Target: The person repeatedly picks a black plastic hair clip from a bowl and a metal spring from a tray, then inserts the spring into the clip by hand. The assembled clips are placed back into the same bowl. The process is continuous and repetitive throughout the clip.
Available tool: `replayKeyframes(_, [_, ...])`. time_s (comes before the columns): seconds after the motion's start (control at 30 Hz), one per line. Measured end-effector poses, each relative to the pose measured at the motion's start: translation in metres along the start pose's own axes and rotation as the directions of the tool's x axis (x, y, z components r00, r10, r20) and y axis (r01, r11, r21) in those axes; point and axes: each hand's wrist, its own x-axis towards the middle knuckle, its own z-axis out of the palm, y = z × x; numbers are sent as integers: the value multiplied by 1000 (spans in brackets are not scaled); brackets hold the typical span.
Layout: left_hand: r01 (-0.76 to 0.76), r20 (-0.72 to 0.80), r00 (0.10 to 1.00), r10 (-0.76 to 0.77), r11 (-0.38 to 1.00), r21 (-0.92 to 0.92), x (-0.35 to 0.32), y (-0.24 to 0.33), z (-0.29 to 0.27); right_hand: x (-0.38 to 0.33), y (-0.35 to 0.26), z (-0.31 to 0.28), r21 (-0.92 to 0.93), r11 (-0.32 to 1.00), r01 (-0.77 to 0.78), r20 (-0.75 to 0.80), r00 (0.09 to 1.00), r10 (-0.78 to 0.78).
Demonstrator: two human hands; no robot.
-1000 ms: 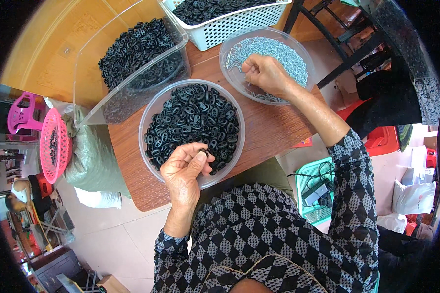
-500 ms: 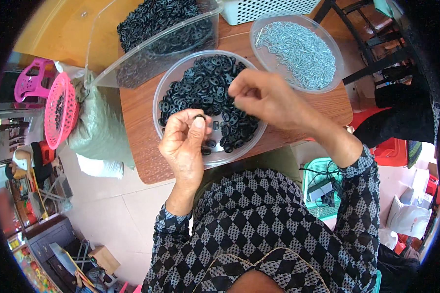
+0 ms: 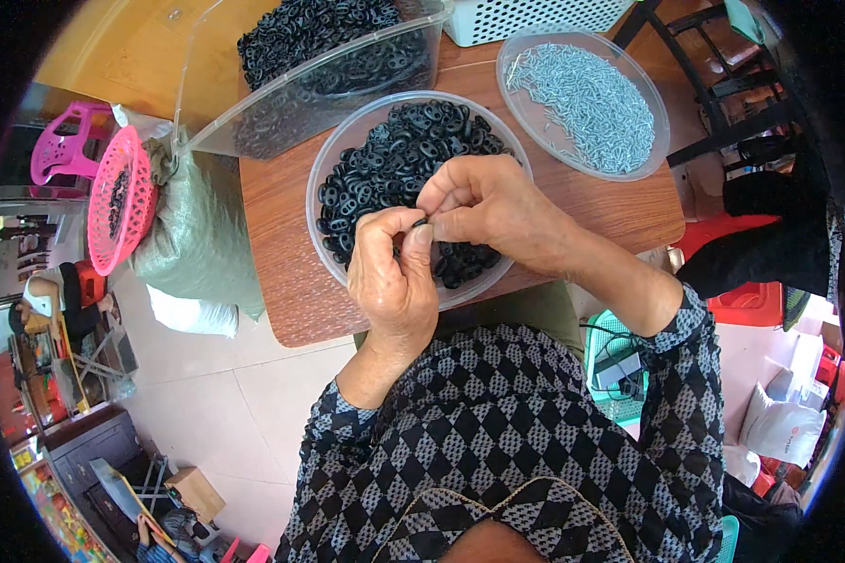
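My left hand (image 3: pixel 392 277) pinches a small black oval piece (image 3: pixel 419 223) between thumb and fingers, over the near side of a round clear plastic bowl (image 3: pixel 315 183). Close against it, my right hand (image 3: pixel 498 211) has its thumb and forefinger pressed together at the same piece; whatever else they grip is hidden. The bowl holds a heap of black oval pieces (image 3: pixel 394 150), many showing two holes. Beyond the right hand, an oval clear tray (image 3: pixel 665 141) carries a pile of thin silvery metal pins or screws (image 3: pixel 591 108).
The bowl and tray stand on a brown wooden table (image 3: pixel 291 291). A large clear bin (image 3: pixel 319 80) of similar black pieces sits at the back left, and a white perforated basket (image 3: pixel 535 17) behind. Left of the table are a pink basket (image 3: pixel 120 211) and a pale green sack (image 3: pixel 192 235).
My right hand has come in from the right side of the bowl to meet the left. My left hand has shifted slightly right, and the view has shifted a little.
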Motion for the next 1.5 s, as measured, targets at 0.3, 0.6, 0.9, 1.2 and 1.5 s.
replayKeyframes(0.3, [321, 56, 947, -317, 916, -242, -2, -5, -9, 1, 18, 18, -26, 993, 116, -107, 987, -118])
replayKeyframes(0.6, [315, 6, 947, -321, 927, -205, -6, -9, -14, 0, 15, 21, -107, 990, 88, -55, 994, -94])
replayKeyframes(0.9, [242, 53, 970, -236, 954, -176, -7, -12, -17, 0, 11, 19, -39, 999, 16, 48, 999, -14])
replayKeyframes(1.2, [453, 169, 892, -420, 838, -304, 0, -5, -20, -4, 30, 28, -594, 564, 574, 38, 720, -693])
replayKeyframes(1.5, [559, 217, 829, -516, 753, -346, 3, 2, -19, -10, 31, 12, -672, 404, 620, 24, 564, -826])
